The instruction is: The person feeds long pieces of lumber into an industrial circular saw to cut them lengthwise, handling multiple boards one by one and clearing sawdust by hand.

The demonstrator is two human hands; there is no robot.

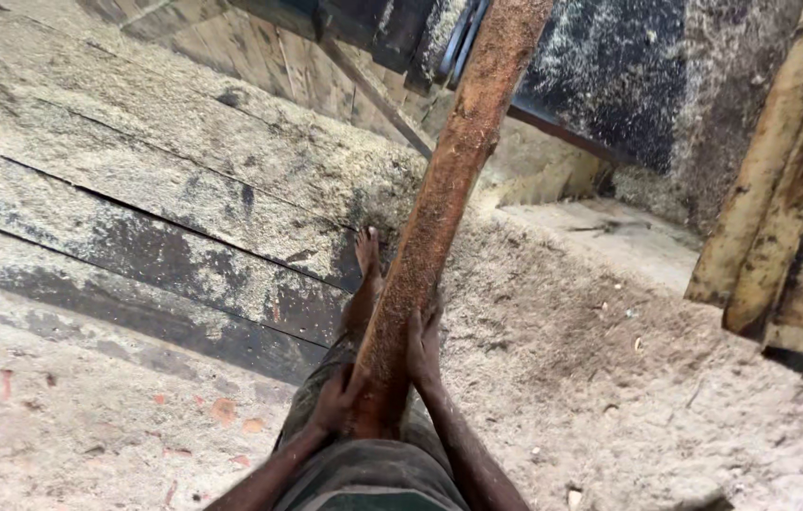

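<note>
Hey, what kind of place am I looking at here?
Probably a sawmill or rough timber workshop: sawdust covers the floor, both hands, left and right, grip a rough reddish plank, and more boards lean at the right.

Left hand (333, 399), right hand (423, 348) — gripping reddish plank (439, 199), sawdust floor (610, 378)

sawdust-covered floor (610, 378), dark wooden boards (165, 284), leaning yellowish planks (789, 189)

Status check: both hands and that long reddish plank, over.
Left hand and right hand both grip the plank's near end. Reddish plank angled up toward the dusty machine. Bare foot beside it on sawdust.
</note>
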